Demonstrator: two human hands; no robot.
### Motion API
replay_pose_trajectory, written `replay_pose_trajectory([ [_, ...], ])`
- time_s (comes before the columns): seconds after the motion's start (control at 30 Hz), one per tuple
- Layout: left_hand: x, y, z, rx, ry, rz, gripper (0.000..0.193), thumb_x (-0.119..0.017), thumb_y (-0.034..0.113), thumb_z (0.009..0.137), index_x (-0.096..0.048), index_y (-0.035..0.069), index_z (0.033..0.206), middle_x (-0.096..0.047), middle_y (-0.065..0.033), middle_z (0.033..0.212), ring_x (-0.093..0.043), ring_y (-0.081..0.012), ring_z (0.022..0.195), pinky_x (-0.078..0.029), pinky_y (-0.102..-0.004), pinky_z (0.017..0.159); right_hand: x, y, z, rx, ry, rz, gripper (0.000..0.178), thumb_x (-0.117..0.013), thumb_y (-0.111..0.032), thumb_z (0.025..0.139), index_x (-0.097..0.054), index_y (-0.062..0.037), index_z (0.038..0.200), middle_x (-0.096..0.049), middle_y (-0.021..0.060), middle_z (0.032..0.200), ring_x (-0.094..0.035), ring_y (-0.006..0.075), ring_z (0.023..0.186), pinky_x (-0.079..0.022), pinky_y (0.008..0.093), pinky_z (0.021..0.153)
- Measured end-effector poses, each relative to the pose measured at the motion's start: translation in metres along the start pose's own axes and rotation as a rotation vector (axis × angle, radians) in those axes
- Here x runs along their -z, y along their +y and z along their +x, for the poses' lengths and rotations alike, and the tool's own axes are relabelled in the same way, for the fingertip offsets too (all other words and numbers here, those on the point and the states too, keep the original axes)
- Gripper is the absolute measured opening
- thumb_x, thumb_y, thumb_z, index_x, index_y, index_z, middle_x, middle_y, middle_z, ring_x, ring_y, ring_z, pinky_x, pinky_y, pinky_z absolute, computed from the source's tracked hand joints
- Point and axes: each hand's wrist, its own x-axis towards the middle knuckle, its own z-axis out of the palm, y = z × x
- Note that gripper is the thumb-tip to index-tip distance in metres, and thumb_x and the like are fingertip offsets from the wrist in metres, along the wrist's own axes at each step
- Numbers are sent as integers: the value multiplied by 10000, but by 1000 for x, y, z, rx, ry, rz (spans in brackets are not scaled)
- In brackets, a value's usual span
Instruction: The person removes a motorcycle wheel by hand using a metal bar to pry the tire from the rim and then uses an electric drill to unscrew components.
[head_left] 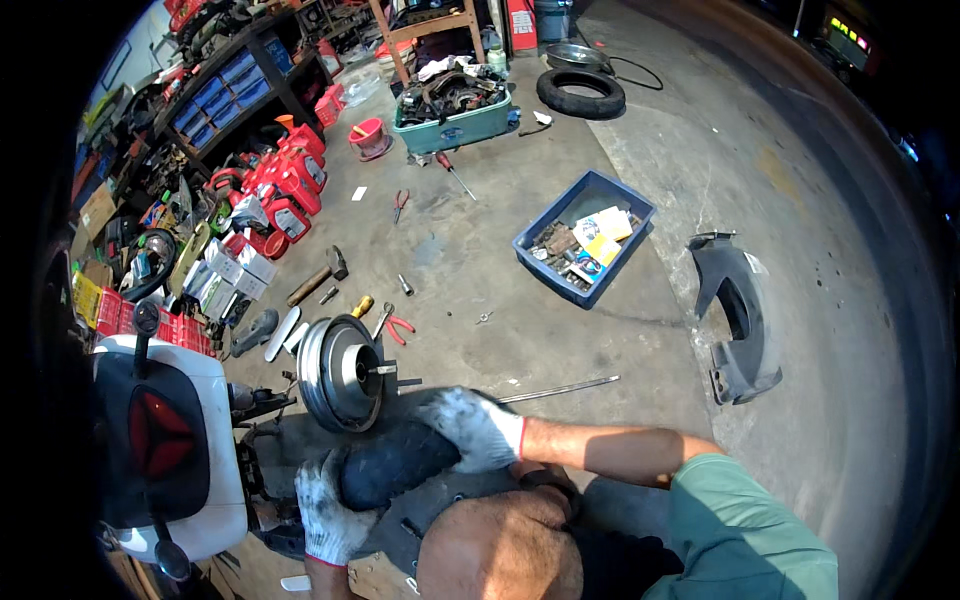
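Garage floor, scooter rear end. Both hands are gloved and on a black tyre (395, 462) lying low beside the scooter's white tail (190, 440).

- Left hand (325, 510): fingers curled over the tyre's near-left shoulder, pressing on the rubber; palm down, a clamp more than a pinch.
- Right hand (478, 428): spread wide and flat on the tyre's upper right edge, fingers fanned, heel of the hand bearing down.
- The tyre sits just below the bare metal wheel hub (342, 372), which stands on edge with its stub axle pointing right (tyre and hub look close, whether they touch is unclear).
- A long metal rod (560, 388) lies on the concrete just past the right hand.
- Red-handled pliers (398, 326) and a hammer (318, 275) lie beyond the hub, within reach.
- A blue parts tray (585, 238) and a black plastic fender (735, 315) lie farther out, well apart from the work.

Judgement on technique: the tyre wants even pressure from both sides, so the two hands should work opposite shoulders together, not one at a time. Keep the rubber square to the hub face; a tilted tyre binds. Weight from above helps more than finger strength.
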Motion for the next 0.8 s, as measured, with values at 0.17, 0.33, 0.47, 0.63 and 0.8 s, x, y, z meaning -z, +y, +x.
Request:
replay_pose_trajectory([
  [0.17, 9, 25, 8, -34, 119, -250, 829, -855, 147, 519, -497, 31, 1258, -531, -180, 1222, -496, -351, 1151, -396, -441, 1001, 79, -4, -7, -2, -30, 7, 729, -732, -302, 607, -521, 17, 1227, -589, 211, 1087, -572, 377, 1005, -462, 445, 890],
  [0.33, -13, -7, 1, 110, 222, -460, 687, -797, 95, 640, -510, 16, 1259, -544, -175, 1236, -507, -324, 1167, -401, -410, 1003, 219, -20, -28, -122, 34, -328, 668, -753, -270, 617, -537, 16, 1181, -612, 223, 1040, -600, 371, 979, -494, 416, 870],
  [0.47, -41, -57, -44, 371, 126, -586, 509, -752, 92, 726, -572, -10, 1192, -609, -165, 1168, -574, -297, 1089, -436, -377, 970, 315, -20, -29, -254, 184, -789, 671, -698, -141, 576, -511, -23, 1210, -582, 214, 1052, -572, 356, 972, -474, 448, 865],
  [0.63, -95, -59, -58, 413, -92, -706, 424, -737, 118, 752, -620, 6, 1144, -647, -154, 1125, -602, -259, 1076, -457, -355, 949, 390, 81, -14, -402, 338, -1274, 736, -729, -121, 618, -436, -30, 1287, -559, 203, 1150, -531, 351, 1076, -406, 444, 924],
  [0.8, -72, -23, -53, 299, -251, -560, 396, -710, 178, 782, -628, 21, 1137, -652, -143, 1120, -607, -266, 1073, -457, -353, 949, 397, 197, -30, -1008, 218, -1147, 432, -548, -212, 814, -530, -29, 1205, -553, 223, 1228, -550, 367, 1139, -452, 440, 952],
])
